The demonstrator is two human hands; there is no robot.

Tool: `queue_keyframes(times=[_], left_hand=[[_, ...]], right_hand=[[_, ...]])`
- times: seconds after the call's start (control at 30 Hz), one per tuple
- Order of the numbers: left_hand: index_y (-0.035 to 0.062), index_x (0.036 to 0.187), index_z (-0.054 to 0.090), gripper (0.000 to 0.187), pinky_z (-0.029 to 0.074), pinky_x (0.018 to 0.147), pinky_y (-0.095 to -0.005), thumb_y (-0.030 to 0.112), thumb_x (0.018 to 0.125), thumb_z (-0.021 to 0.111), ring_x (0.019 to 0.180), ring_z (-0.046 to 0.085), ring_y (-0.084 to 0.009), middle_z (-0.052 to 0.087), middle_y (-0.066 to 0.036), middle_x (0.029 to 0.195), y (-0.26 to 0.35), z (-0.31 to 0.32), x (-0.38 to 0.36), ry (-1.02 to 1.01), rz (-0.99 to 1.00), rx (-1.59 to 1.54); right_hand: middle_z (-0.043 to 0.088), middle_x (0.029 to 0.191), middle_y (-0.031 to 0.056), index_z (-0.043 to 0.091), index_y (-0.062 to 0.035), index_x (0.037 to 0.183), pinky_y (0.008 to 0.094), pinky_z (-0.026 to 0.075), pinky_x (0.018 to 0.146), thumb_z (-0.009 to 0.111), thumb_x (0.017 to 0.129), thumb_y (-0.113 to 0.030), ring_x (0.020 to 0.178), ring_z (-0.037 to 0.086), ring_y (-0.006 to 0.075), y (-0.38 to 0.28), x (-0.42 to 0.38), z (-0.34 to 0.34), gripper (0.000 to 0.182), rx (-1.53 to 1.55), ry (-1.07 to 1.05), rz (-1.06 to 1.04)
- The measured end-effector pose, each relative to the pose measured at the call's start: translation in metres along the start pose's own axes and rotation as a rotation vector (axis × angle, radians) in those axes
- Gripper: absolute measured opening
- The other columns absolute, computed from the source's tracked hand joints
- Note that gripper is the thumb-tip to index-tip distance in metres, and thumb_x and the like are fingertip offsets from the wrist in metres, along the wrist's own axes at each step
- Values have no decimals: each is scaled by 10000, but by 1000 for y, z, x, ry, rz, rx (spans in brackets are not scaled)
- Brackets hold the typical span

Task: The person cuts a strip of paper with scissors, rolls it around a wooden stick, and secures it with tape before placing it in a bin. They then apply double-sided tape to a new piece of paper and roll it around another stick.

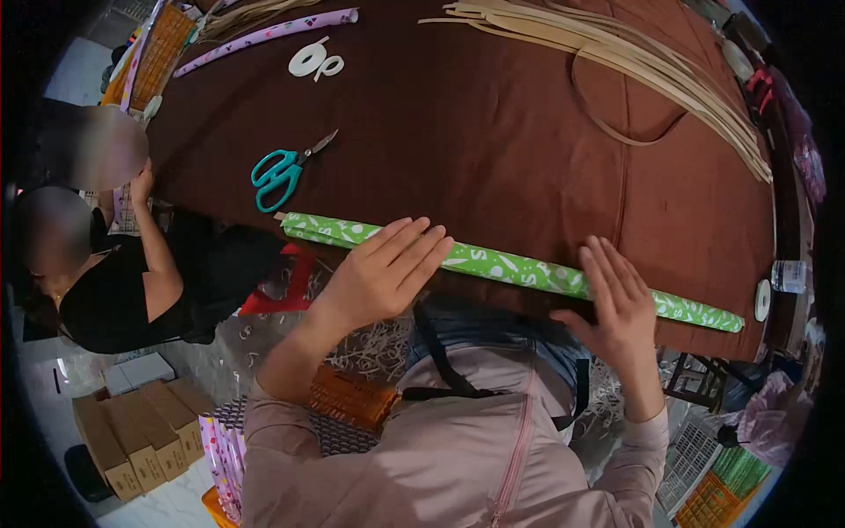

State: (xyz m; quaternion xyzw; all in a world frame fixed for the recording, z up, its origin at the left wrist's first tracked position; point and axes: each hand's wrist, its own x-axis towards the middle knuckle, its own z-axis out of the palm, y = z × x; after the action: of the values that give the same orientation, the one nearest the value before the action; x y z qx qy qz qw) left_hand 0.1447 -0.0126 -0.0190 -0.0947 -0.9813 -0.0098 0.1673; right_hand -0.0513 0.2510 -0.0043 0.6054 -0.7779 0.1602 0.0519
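A long green roll with white print (pixel 515 267) lies along the near edge of the brown cloth-covered table. My left hand (pixel 387 268) rests flat on its left half, fingers extended. My right hand (pixel 616 304) lies on the right half with fingers stretched and thumb apart. A thin brown end sticks out of the roll's left tip. Just beyond that tip are teal-handled scissors (pixel 280 176), their blades pointing up and right. A white tape roll (pixel 762 300) sits near the right end of the green roll.
Brown strips (pixel 616 66) are bundled at the back right. Two white tape rolls (pixel 308 60) and a purple patterned roll (pixel 264 40) lie at the back left. Another person (pixel 114 290) is at the left. Cardboard boxes (pixel 141 431) stand on the floor at lower left.
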Motion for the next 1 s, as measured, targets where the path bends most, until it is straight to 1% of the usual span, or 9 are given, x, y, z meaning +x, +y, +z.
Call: queue_keyframes(times=[0.1, 0.17, 0.23, 0.27, 0.33, 0.5, 0.7, 0.83, 1.0], left_hand=[[-23, 1191, 638, 379, 518, 965, -433, 59, 825, 587, 1141, 611, -315, 638, -150, 1220, 2, 0, -1, 22, -28, -16], [-25, 1201, 632, 376, 505, 981, -438, 105, 849, 607, 1150, 607, -315, 636, -156, 1224, 5, -3, -2, 7, -58, 23], [-22, 1240, 606, 449, 492, 990, -440, 237, 875, 646, 1153, 606, -319, 632, -163, 1232, 9, -6, 1, 9, -134, -104], [-12, 1284, 572, 597, 483, 989, -433, 412, 872, 654, 1157, 602, -324, 629, -174, 1234, 15, -13, 6, -30, -204, -127], [-28, 1302, 547, 666, 455, 1011, -434, 481, 879, 618, 1164, 594, -331, 632, -194, 1222, 28, -9, 23, 0, -366, -154], [-67, 1285, 549, 509, 363, 1092, -442, 311, 945, 563, 1236, 538, -343, 623, -224, 1226, 57, 34, 56, 126, -598, -153], [-77, 1294, 536, 508, 301, 1130, -477, 286, 940, 558, 1316, 460, -344, 537, -231, 1344, 43, 28, 34, 112, -727, -33], [-54, 1403, 436, 659, 198, 1156, -538, 454, 983, 443, 1406, 347, -341, 437, -226, 1451, 30, 21, 7, 31, -717, 63], [-37, 1433, 405, 596, 131, 1165, -562, 381, 1008, 389, 1422, 326, -321, 402, -200, 1489, 13, 16, -17, -8, -769, 175]], right_hand=[[533, 1393, 81, 520, -117, 1373, 391, 511, 952, 656, 825, -196, 1217, 557, 294, -19, 29, 24, 571, 31, -43, -188], [523, 1405, 66, 522, -156, 1378, 386, 522, 937, 628, 835, -178, 1219, 555, 297, -20, 30, 24, 553, -11, -60, -225], [505, 1427, 44, 520, -233, 1390, 387, 551, 899, 582, 847, -149, 1221, 547, 311, -22, 33, 23, 552, -51, -100, -252], [505, 1427, 43, 517, -236, 1393, 394, 552, 900, 576, 853, -148, 1225, 544, 314, -24, 33, 22, 551, -57, -109, -250], [499, 1435, 39, 510, -248, 1402, 404, 554, 898, 563, 876, -153, 1243, 533, 321, -22, 31, 29, 536, -64, -111, -241], [494, 1436, 41, 522, -239, 1387, 415, 553, 895, 572, 891, -144, 1244, 534, 334, -20, 31, 28, 508, -96, -146, -251], [481, 1444, 55, 523, -239, 1387, 424, 554, 879, 567, 886, -130, 1247, 527, 347, -20, 31, 28, 514, -94, -152, -248], [475, 1448, 52, 526, -237, 1382, 428, 552, 876, 559, 887, -123, 1242, 531, 350, -23, 32, 24, 509, -125, -198, -232], [491, 1440, 42, 538, -240, 1369, 434, 552, 883, 568, 883, -123, 1246, 531, 340, -23, 32, 27, 501, -90, -166, -212]])
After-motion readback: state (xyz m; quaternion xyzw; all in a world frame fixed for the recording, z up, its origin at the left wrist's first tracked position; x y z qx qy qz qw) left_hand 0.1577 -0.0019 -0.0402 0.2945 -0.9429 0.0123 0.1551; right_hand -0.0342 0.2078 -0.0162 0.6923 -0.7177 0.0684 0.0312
